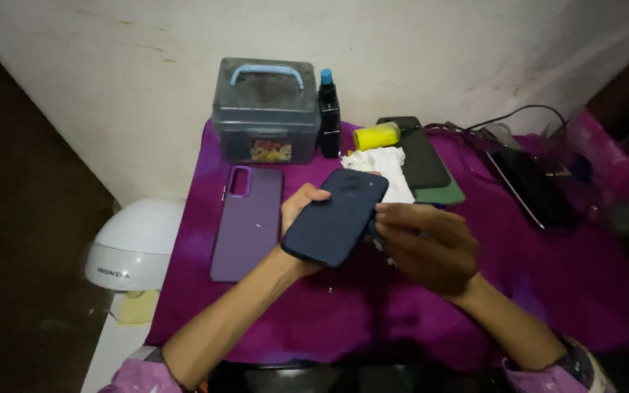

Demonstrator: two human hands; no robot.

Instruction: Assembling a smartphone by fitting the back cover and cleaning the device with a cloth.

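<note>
My left hand [298, 211] holds a dark blue phone in its case [336, 216], back side up, above the purple cloth [562, 284]. My right hand [427, 247] touches the phone's right edge with its fingertips, fingers curled around the side. A purple phone case [245, 222] lies flat on the cloth just left of my left hand. A crumpled white cloth [387, 171] lies behind the phone.
A grey plastic box with a blue handle [266, 110] stands at the back, beside a dark spray bottle [328, 116] and a yellow roll [376, 136]. Dark and green phone cases [427, 164] lie behind; a tablet [533, 185] and cables at right. A white helmet [134, 244] sits left, below the table.
</note>
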